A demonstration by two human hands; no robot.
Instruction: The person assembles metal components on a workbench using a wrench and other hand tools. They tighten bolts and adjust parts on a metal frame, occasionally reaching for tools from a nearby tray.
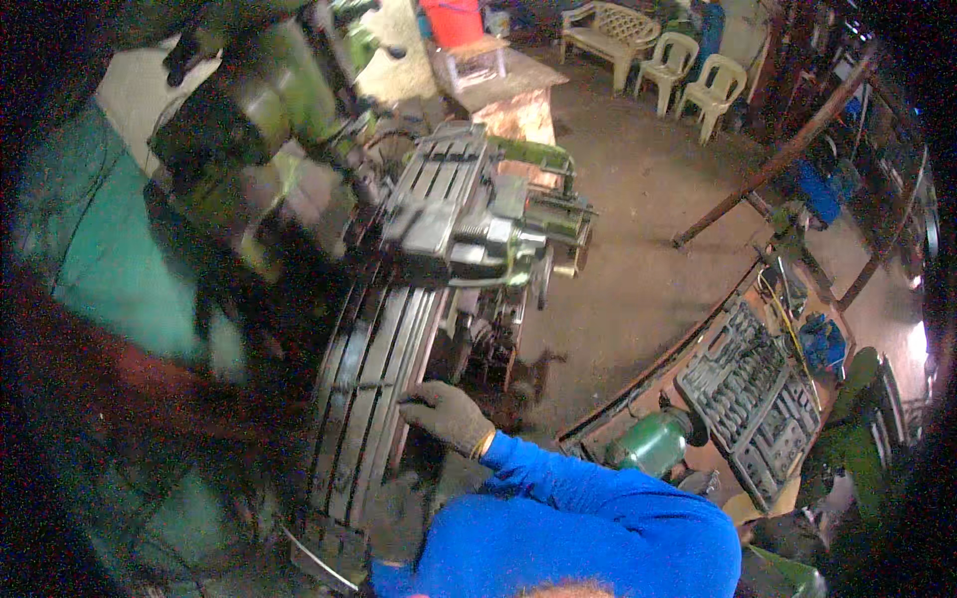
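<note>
My right hand (pixel 451 419), in a grey-brown work glove with a blue sleeve behind it, reaches in from the right. Its fingers stretch over the near right edge of a long slotted metal machine table (pixel 384 349), and nothing shows in its grasp. Lower down, a dark grey gloved shape by the table's near end looks like my left hand (pixel 401 513); it is dim and smeared, so its fingers cannot be made out. Beyond the right hand, a second slotted metal block (pixel 439 184) sits across the table, with a threaded screw (pixel 488 234) at its side.
A dark green machine head (pixel 289 90) rises at the upper left. To the right, an open socket-set case (pixel 748 389) and a green rounded container (pixel 653 444) lie on a bench. Pale plastic chairs (pixel 713 90), a red bucket (pixel 454 22) and a rusty metal frame (pixel 778 159) stand farther off.
</note>
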